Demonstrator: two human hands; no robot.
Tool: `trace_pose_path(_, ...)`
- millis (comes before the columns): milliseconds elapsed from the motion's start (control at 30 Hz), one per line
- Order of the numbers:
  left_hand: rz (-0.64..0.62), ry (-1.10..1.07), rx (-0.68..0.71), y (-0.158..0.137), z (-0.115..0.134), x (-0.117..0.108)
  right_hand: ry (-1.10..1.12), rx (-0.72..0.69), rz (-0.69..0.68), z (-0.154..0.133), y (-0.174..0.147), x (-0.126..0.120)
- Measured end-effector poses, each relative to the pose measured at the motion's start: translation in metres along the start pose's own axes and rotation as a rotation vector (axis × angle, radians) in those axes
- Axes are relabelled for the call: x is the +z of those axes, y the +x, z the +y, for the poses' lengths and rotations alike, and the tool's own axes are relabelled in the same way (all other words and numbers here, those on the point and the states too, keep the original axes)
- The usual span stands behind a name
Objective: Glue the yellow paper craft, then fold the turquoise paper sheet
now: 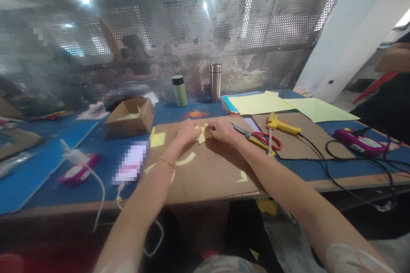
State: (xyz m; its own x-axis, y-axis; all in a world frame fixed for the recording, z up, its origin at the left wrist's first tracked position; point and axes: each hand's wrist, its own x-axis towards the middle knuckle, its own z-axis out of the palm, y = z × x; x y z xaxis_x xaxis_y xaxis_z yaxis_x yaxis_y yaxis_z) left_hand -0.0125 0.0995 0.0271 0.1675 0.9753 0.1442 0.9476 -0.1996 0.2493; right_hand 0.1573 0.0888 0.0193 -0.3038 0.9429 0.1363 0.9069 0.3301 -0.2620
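Observation:
Both arms reach forward over a brown cardboard sheet (211, 175) on the table. Between the two hands is a small folded piece of pale yellow paper (201, 135). My left hand (188, 131) pinches its left side with closed fingers. My right hand (223, 130) grips its right side, thumb and fingers together. Curved yellow paper strips (186, 160) lie on the cardboard near my left wrist, and a small angular scrap (243, 176) lies near its right front corner. A yellow square of paper (157, 139) sits at its left edge.
Scissors (256, 135) and a yellow glue gun (283, 125) with a black cord lie right of my hands. Yellow sheets (259, 104), a green cup (179, 91) and a steel flask (215, 83) stand behind. A cardboard box (131, 117), phone (132, 162) and purple power strip (360, 141) flank the work.

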Motion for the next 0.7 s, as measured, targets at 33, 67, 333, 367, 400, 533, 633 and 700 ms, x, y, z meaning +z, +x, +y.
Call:
trace_pose_path(33, 0.0, -0.001, 0.002, 0.0, 0.0, 0.0, 0.001, -0.001, -0.004, 0.0, 0.0, 0.0)
trace_pose_path(67, 0.001, -0.001, 0.004, 0.0, 0.0, 0.0, 0.001, -0.001, -0.008, -0.001, 0.0, 0.0)
trace_pose_path(333, 0.007, -0.003, 0.017, 0.002, -0.003, 0.002, 0.001, 0.006, -0.027, -0.005, -0.003, -0.001)
trace_pose_path(367, 0.008, -0.005, 0.02, 0.003, -0.003, 0.003, 0.003, 0.008, -0.03, -0.006, -0.003, -0.002)
trace_pose_path(400, 0.009, -0.008, 0.024, 0.003, -0.004, 0.003, 0.005, 0.008, -0.033, -0.006, -0.004, -0.003)
trace_pose_path(533, 0.017, -0.018, 0.041, 0.003, -0.004, 0.005, 0.012, 0.017, -0.043, -0.01, -0.007, -0.007)
trace_pose_path(633, 0.021, -0.025, 0.053, 0.003, -0.005, 0.005, 0.015, 0.018, -0.049, -0.01, -0.007, -0.009)
trace_pose_path(700, 0.023, -0.034, 0.056, 0.003, -0.006, 0.005, 0.018, 0.015, -0.051, -0.01, -0.007, -0.009)
